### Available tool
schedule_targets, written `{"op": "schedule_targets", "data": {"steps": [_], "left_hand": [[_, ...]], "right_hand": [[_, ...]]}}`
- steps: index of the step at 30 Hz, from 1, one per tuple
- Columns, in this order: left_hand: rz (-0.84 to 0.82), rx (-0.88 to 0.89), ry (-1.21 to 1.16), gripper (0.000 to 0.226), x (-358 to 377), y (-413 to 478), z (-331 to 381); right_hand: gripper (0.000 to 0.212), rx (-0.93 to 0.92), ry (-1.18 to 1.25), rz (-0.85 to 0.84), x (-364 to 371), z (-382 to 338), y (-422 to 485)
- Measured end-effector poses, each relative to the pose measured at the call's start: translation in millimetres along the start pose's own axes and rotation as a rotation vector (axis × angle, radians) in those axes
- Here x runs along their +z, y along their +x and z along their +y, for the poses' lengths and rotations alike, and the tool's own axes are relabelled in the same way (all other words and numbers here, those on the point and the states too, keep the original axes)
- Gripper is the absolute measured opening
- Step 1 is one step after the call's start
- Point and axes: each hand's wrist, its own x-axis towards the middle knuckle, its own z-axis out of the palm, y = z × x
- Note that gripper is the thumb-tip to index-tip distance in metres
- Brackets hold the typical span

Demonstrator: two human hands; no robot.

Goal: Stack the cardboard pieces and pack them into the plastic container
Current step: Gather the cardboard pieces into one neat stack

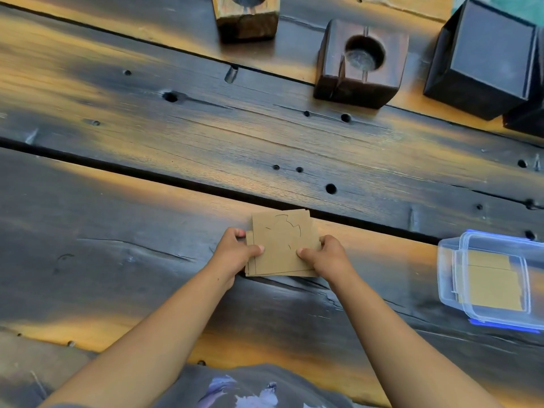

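Head view, counter: a dark, scorched wooden plank counter (206, 136) with orange patches, small holes and long gaps between the planks fills the frame.
Head view, cardboard: a small pile of thin, brown, square cardboard pieces (282, 245) lies in the lower middle of the frame, just below a plank gap. The pieces are not fully aligned; edges of the lower ones show at the left, the bottom and the upper right. The top piece has faint curved cut lines.
Head view, left hand: the left hand (234, 251) holds the left edge of the pile, thumb on top, the fingers (238, 232) curled around the far left corner and closed on the cardboard.
Head view, right hand: the right hand (328, 256) holds the right edge, thumb pressed on the top piece, the other fingers closed on the side of the pile.
Head view, container: a clear rectangular plastic container with blue clips (447, 275) stands open at the right edge of the frame, well apart from the pile. Some brown cardboard lies flat inside it.
Head view, other things: two dark wooden blocks with a round hole (332, 72) stand at the top middle, and a black box (485, 54) at the upper right.
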Motion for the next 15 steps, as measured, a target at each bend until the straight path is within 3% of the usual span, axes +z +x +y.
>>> {"op": "schedule_targets", "data": {"steps": [5,10,15], "left_hand": [[0.011,-0.014,0.013,0.048,-6.1,1.8,-3.0],[0.075,-0.009,0.047,0.054,-14.5,0.9,-8.2],[0.049,-0.079,0.005,0.071,-14.8,-3.6,-4.9]], "right_hand": [[0.049,-0.034,-0.075,-0.020,-1.1,0.8,1.3],[0.071,-0.035,-0.093,0.009,-9.4,3.1,4.2],[0.079,0.026,0.000,-0.059,-12.6,0.5,5.8]]}}
